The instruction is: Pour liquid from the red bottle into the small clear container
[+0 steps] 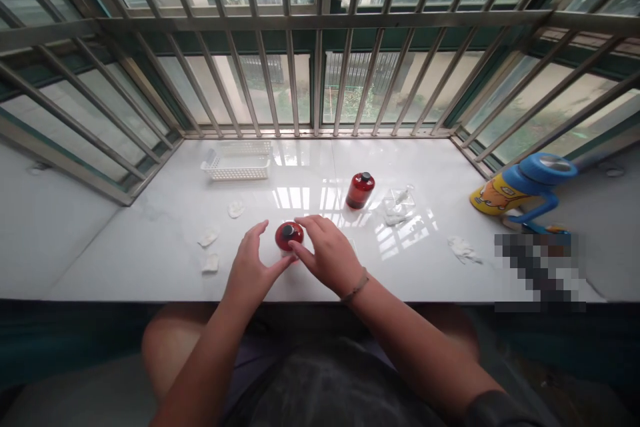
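A translucent red bottle (283, 236) with a black cap stands upright on the white tabletop between my two hands. My left hand (250, 263) is at its left, fingers spread and apart from the bottle, with the thumb reaching across the front. From the right, my right hand (327, 250) is at the bottle's shoulder, thumb and forefinger parted over its edge; I cannot tell how firmly they touch. Its lower part is partly hidden by my hands. Farther back to the right stands a second red bottle (360, 191) with a black cap.
A white perforated basket (239, 172) sits at the back left. A clear divided tray (400, 205) lies right of the second bottle. Crumpled white pieces (465, 250) lie on both sides. A blue and yellow flask (520, 187) stands far right, near a blurred-out patch. Metal bars line the windows.
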Tool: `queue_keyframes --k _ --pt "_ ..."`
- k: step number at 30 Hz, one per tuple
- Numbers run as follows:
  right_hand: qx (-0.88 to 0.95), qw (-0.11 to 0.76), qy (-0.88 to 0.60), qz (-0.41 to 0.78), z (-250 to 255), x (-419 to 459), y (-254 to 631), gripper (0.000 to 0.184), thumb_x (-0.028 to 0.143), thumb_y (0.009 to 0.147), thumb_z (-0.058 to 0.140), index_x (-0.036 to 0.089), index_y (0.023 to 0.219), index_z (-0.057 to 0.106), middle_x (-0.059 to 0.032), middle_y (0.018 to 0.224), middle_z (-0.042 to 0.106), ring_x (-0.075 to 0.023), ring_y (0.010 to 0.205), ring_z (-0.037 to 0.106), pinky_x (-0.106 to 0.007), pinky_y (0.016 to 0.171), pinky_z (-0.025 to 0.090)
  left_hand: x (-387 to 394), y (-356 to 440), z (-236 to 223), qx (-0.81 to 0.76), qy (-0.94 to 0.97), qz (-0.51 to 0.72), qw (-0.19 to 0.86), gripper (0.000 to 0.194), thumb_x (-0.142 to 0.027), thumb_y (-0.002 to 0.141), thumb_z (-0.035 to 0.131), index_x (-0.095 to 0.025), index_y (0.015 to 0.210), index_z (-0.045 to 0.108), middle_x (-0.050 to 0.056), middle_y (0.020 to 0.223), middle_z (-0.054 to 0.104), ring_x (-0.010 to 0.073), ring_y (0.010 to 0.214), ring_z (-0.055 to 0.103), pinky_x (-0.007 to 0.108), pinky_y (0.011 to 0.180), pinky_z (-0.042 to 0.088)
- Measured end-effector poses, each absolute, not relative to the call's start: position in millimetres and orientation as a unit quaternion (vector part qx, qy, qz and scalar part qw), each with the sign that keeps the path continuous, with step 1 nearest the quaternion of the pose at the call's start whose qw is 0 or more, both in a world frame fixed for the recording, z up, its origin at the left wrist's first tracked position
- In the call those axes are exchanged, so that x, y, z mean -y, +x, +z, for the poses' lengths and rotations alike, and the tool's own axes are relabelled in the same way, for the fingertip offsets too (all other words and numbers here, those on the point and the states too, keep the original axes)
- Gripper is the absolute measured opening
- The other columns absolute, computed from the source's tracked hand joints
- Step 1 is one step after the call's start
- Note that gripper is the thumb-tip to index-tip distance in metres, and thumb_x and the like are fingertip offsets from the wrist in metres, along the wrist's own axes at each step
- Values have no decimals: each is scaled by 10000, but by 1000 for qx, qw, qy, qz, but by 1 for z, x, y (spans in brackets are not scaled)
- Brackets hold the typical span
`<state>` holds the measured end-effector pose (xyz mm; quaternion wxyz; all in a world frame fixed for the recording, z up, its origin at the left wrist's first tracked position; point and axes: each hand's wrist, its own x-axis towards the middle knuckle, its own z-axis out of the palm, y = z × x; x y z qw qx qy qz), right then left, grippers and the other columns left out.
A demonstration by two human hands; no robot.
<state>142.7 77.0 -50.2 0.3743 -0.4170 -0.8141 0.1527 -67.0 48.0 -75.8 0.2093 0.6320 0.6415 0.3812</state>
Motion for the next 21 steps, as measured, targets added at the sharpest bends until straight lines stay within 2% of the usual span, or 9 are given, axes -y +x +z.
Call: queue_keyframes --k 2,5,7,10,14,18,21 --pt "820 335 -441 141 -47 -91 127 359 293 1032 727 164 1354 635 -134 1258 699 -292 1120 653 -444 988 567 -65 -53 -85 -655 613 370 240 837 -407 788 884 -272 1530 522 111 1585 585 355 1426 597 509 1203 509" --pt "835 269 -466 117 -50 -106 114 243 345 1018 754 153 1160 707 -106 1095 697 -273 1011 634 -403 907 558 -81 -40 -94 -674 602 334 265 731 -250 770 818 -282 1462 588 89 1427 709 343 1277 699 449 1079 584" --pt "844 242 -467 106 -53 -110 111 222 362 1004 776 155 1055 714 -93 1026 683 -264 970 619 -380 867 543 -83 -36 -98 -690 597 320 255 652 -240 788 779 -296 1418 623 75 1311 763 335 1173 742 411 983 610" --pt "845 238 -463 122 -55 -108 112 196 336 1003 786 161 1013 698 -88 1007 672 -248 942 616 -357 842 530 -79 -35 -101 -696 597 317 242 603 -262 797 762 -313 1387 643 57 1245 786 325 1113 757 378 931 611" --pt "838 258 -444 183 -49 -98 122 173 225 969 809 170 1072 682 -81 1024 690 -243 976 643 -362 885 536 -69 -35 -101 -673 615 320 260 602 -297 761 786 -311 1350 665 40 1206 793 318 1079 761 369 920 612" --pt "821 277 -433 250 -45 -86 140 359 95 935 764 225 1246 641 -39 1029 717 -229 973 671 -346 844 555 -60 -31 -97 -650 624 317 296 573 -375 726 847 -293 1271 691 16 1115 800 298 997 768 365 861 619" --pt "810 313 -425 257 -49 -78 158 472 34 938 697 256 1344 602 -52 1134 738 -241 1047 698 -381 896 590 -54 -29 -97 -627 627 336 317 612 -401 740 881 -294 1307 676 25 1237 783 291 1097 759 386 954 616"
